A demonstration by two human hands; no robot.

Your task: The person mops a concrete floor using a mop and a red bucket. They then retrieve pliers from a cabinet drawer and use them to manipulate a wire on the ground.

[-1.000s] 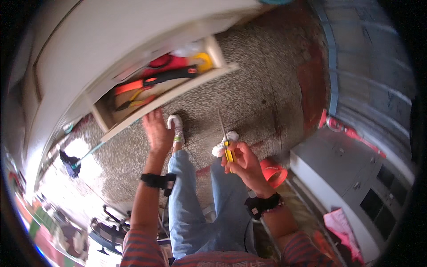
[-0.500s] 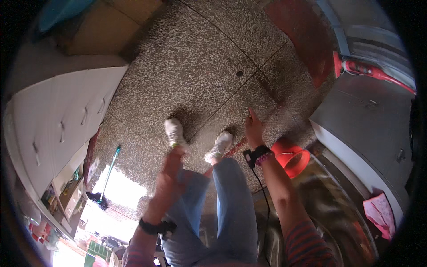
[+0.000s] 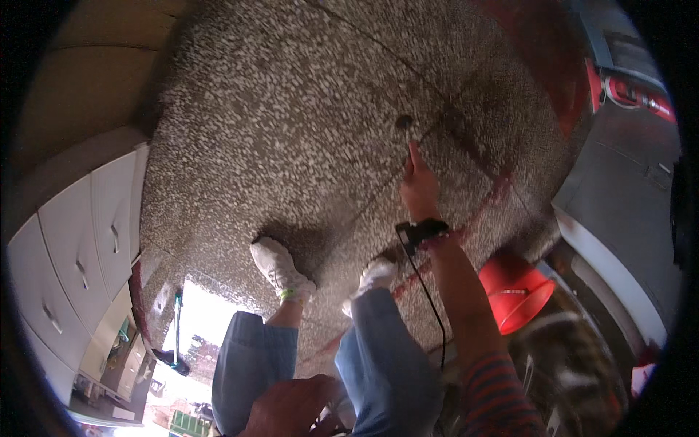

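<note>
My right hand (image 3: 420,191) reaches forward over the speckled floor, its fingers curled together and one finger or thumb pointing ahead. A thin pale tip (image 3: 411,136) shows just beyond it; what the hand holds, if anything, is too small to make out. In the picture, the fingertips are just below a dark round spot (image 3: 404,122) on the floor. A black wristband device (image 3: 422,234) with a cable sits on my right wrist. My left hand (image 3: 295,404) is low between my thighs, blurred, its fingers not readable.
A red bucket (image 3: 513,295) lies tipped on its side to the right of my right forearm. Pale drawers (image 3: 76,266) line the left side, with a long-handled broom-like tool (image 3: 177,331) near them. A grey cabinet (image 3: 619,175) stands at right, with a red appliance (image 3: 637,97) behind it.
My right hand has moved forward, closer to the dark spot. The left hand has dropped back toward my lap. My view has shifted, and my legs are farther apart.
</note>
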